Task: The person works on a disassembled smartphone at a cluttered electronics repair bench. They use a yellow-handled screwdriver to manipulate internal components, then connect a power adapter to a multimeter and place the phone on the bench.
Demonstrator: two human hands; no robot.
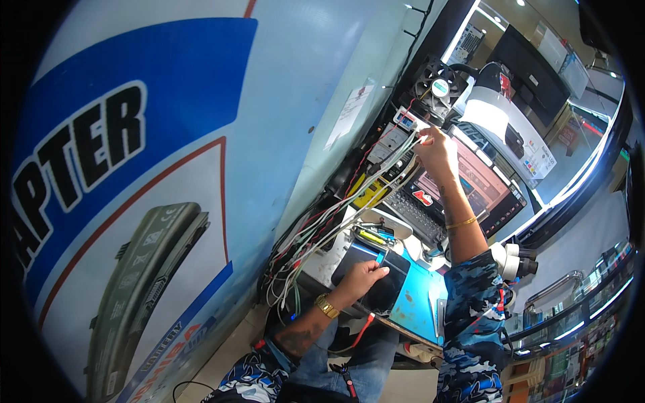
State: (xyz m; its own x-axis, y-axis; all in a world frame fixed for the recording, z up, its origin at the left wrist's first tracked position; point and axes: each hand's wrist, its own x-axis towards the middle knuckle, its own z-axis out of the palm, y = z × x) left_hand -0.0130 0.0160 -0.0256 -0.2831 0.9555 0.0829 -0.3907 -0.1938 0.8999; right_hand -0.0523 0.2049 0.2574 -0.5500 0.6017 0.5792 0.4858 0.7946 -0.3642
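My right hand [437,153] reaches up to the back of the bench. Its fingers are closed on the end of a white cable [411,142], beside a small white box with a lit display [405,118]. Lower down, my left hand [363,281] is pinched over a dark, flat, glossy device [388,287] on the bench. A small blue piece shows just past its fingertips, but what the fingers hold is too small to tell. The device lies partly on a blue work mat [420,299].
A laptop [470,185] stands open behind the mat, under a lit white lamp [487,113]. Bundled cables [316,235] hang along the left side by a printed wall panel [282,134]. Microscope eyepieces [514,260] jut in at the right. A black fan [437,84] sits at the back.
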